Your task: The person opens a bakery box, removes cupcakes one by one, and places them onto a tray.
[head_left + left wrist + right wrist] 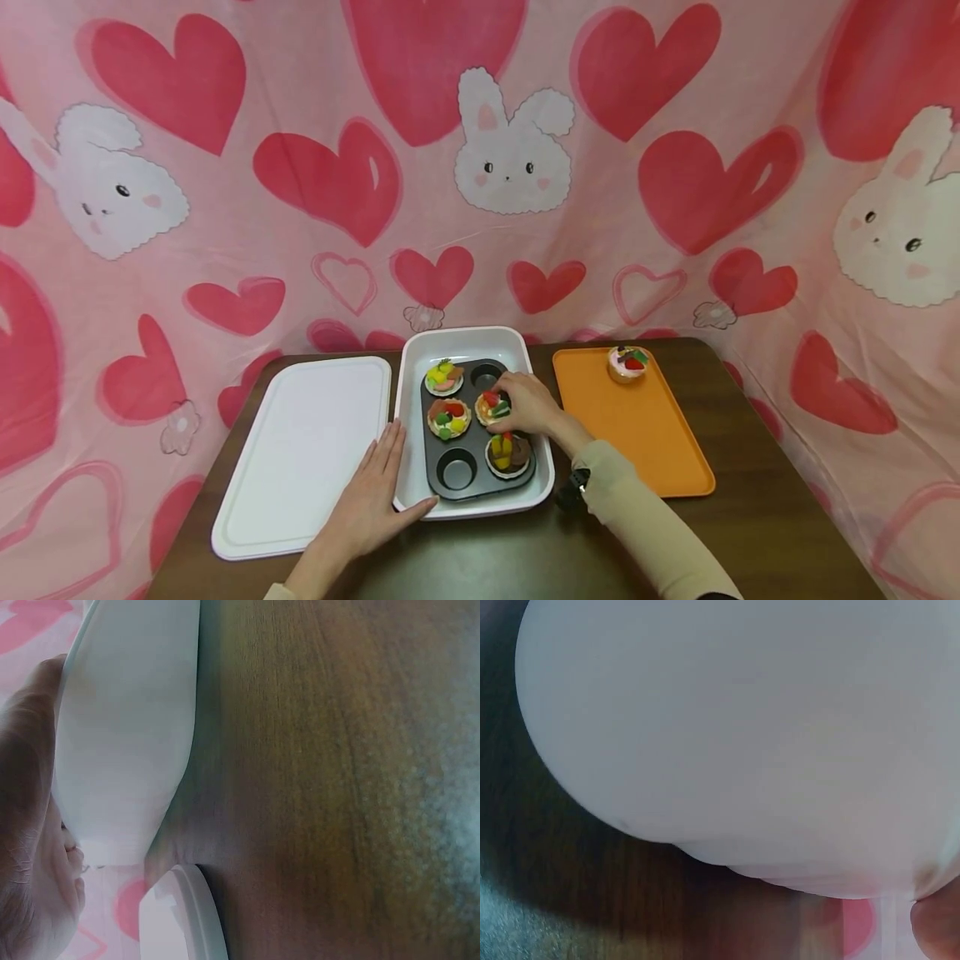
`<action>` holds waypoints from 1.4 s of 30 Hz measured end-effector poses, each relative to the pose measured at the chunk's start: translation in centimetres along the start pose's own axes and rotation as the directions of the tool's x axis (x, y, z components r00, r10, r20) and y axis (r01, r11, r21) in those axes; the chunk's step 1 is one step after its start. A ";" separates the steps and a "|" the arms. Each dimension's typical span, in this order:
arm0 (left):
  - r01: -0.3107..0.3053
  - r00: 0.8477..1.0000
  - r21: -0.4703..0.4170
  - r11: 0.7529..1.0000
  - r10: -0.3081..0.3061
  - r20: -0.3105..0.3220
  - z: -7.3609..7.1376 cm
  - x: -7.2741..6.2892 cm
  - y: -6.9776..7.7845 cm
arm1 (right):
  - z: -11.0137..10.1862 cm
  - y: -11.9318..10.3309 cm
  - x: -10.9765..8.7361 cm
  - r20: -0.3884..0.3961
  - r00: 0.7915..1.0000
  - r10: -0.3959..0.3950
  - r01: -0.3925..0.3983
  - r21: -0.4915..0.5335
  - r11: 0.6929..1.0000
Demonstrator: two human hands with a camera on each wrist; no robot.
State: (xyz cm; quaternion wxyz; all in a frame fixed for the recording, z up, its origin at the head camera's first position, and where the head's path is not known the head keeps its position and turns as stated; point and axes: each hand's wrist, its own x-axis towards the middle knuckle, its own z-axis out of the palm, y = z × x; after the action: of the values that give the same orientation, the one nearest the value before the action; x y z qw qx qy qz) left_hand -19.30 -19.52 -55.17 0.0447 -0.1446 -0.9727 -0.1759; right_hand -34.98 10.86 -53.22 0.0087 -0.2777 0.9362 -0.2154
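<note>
A dark muffin pan (480, 483) lies inside a white plastic tub (409, 467). My right hand (528, 404) reaches over the tub's right wall and pinches a small fruit tart (489, 407) at the pan's middle right cup, thumb and fingers on either side of its rim. Just nearer sits a tart with yellow and brown toppings (507, 455). In the pan's left column are a tart with red and green pieces (448, 419) and one topped in yellow (444, 377). My left hand (371, 492) rests along the tub's left rim, fingers straight; the left wrist view shows it against the wall.
On the left lies a white board (300, 450), close beside the tub. An orange tray (637, 433) stands to the right, bearing a pink-topped cupcake (627, 364) at its far end. The brown table (757, 500) ends near a pink heart-patterned cloth (510, 275).
</note>
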 end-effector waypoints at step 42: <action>0.007 1.000 0.005 1.000 -0.006 -0.004 0.0 -0.1 0.1 | -1.2 -0.7 -0.8 -0.147 0.987 0.064 -0.015 0.313 0.950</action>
State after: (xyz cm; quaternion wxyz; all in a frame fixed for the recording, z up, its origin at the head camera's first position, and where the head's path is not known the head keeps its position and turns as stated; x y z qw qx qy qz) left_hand -19.20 -19.41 -55.14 0.0463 -0.1410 -0.9735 -0.1738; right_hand -34.08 11.26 -51.97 -0.0162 -0.2363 0.8939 -0.3806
